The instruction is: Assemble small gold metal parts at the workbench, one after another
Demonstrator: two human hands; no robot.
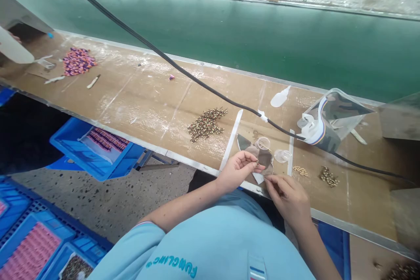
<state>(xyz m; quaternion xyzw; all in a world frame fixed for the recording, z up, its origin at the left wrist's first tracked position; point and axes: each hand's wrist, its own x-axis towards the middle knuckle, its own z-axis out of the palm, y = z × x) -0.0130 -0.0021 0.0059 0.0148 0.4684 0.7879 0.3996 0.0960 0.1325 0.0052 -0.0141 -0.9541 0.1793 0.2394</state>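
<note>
Tiny brownish piece (257, 163), pinched in the fingertips of your left hand (238, 169), is over the flat, irregular grey-brown sheet (266, 157) at the table's near side. Your right hand (290, 193) curls just right; its grip cannot be told. Single-piece handwork seems underway, probably calling next for steady fingers.

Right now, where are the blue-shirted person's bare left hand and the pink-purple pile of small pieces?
Bare left hand (235, 169): head view, hand's middle.
Pink-purple pile (78, 61): head view, its centre.
</note>
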